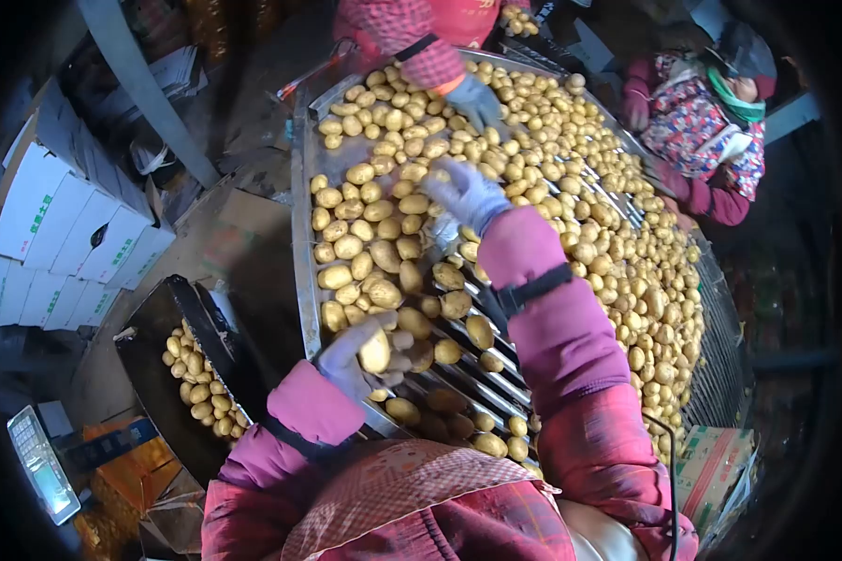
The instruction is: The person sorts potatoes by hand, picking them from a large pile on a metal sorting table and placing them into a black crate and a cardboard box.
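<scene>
Many yellow potatoes (589, 224) cover a metal sorting table with slatted bars (500, 379). My left hand (351, 360), in a pale glove, is closed around a potato (374, 351) at the table's near left edge. Higher up, my right hand (468, 194), also gloved, reaches over the middle of the potatoes with its fingers bent toward the left. Whether anything lies under its fingers is hidden. Below the left hand, several potatoes lie among dark bars.
A black-edged box of potatoes (196, 383) stands at the left. White cartons (75, 224) are stacked behind it. Across the table, a co-worker's gloved hand (477, 101) touches potatoes; another person (706, 131) is at the right. A scale display (44, 465) sits lower left.
</scene>
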